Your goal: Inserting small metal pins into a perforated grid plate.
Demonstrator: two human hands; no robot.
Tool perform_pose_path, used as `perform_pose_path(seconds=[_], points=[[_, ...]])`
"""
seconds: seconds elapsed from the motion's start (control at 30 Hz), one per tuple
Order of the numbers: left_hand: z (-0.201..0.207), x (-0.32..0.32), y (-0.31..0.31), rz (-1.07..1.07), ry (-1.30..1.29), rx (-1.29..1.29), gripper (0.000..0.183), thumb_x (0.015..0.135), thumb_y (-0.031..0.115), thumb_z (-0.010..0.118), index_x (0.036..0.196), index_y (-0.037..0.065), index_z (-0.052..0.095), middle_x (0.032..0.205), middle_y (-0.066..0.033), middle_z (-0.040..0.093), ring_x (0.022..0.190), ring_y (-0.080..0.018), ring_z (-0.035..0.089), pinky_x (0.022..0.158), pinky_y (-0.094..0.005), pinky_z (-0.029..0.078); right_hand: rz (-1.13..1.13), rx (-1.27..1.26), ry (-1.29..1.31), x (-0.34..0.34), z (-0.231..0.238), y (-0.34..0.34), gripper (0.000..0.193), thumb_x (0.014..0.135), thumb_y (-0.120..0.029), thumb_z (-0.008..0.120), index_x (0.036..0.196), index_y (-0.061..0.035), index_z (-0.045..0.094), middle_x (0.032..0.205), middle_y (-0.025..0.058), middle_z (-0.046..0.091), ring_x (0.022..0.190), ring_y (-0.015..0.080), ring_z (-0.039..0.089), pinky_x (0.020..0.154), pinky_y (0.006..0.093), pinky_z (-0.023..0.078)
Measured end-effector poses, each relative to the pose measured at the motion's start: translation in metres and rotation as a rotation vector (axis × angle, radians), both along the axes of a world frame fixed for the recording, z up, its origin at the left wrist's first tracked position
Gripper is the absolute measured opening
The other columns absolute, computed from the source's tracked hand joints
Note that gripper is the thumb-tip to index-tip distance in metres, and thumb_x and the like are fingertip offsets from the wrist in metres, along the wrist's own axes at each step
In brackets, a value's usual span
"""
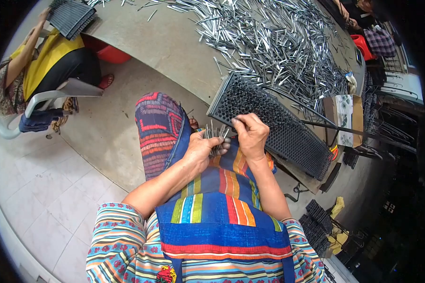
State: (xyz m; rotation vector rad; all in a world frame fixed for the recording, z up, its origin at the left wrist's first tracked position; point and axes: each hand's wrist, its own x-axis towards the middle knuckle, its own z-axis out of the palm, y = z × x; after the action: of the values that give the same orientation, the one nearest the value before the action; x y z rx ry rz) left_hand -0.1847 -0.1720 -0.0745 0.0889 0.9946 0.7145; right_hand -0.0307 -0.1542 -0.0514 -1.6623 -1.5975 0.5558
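Observation:
My left hand (199, 150) is closed around a bunch of thin grey metal rods (212, 135), their ends sticking up past the thumb. Just right of it, my right hand (252, 137) has its thumb and fingers pinched together at the near edge of a black tray (301, 150) full of round holes. Whatever those fingertips hold is too small to make out. The tray lies slanted along the table edge; its far left part looks darker and rougher, with many short pieces standing in the holes. Both hands are above my lap.
A big heap of loose metal rods (269, 52) covers the grey table (160, 52). Right of the tray are an open carton (352, 120) and a long dark bar. At left, a person in yellow sits on a plastic chair (63, 92), touching stacked black trays (72, 19). Others work at upper right.

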Motion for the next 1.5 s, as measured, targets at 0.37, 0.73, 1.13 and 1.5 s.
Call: perform_pose_path(seconds=[0.37,0.73,1.13,1.5], points=[[0.011,0.004,0.001,-0.038,-0.001,0.016,0.015,0.086,-0.001,0.062,0.1,-0.003,0.062,0.087,-0.0136,0.069,0.071,-0.0224,0.07,0.058,-0.0311,0.06,-0.154,-0.439,0.918,0.009,-0.015,-0.028,0.005,0.08,-0.001,0.07,0.081,0.002,0.066,0.066,0.0007,0.062,0.051,0.0057,0.052,0.047,0.0196,0.041],[0.001,0.009,-0.004,-0.086,0.093,0.016,0.013,0.087,-0.003,0.057,0.1,0.0,0.061,0.085,-0.0124,0.069,0.067,-0.0182,0.068,0.055,-0.0283,0.057,-0.137,0.2,0.147,0.018,-0.007,-0.012,0.009,0.077,0.005,0.07,0.086,0.0031,0.067,0.08,0.0071,0.064,0.068,0.0116,0.058,0.061,0.0237,0.046],[0.0,0.008,-0.004,-0.062,0.041,0.007,0.016,0.086,-0.005,0.059,0.101,-0.001,0.061,0.086,-0.0132,0.07,0.069,-0.0186,0.068,0.055,-0.027,0.057,-0.103,0.153,0.09,0.013,-0.011,-0.01,0.01,0.075,0.005,0.07,0.085,0.0032,0.068,0.08,0.0079,0.063,0.065,0.0115,0.056,0.059,0.0229,0.043],[0.008,0.006,0.001,-0.083,-0.007,0.009,0.014,0.085,-0.004,0.061,0.099,-0.002,0.063,0.084,-0.0134,0.07,0.069,-0.0193,0.069,0.057,-0.0278,0.058,-0.09,0.009,0.094,0.012,0.0,-0.012,0.006,0.077,0.004,0.07,0.083,0.003,0.069,0.072,0.0043,0.064,0.061,0.0076,0.056,0.055,0.0226,0.043]])
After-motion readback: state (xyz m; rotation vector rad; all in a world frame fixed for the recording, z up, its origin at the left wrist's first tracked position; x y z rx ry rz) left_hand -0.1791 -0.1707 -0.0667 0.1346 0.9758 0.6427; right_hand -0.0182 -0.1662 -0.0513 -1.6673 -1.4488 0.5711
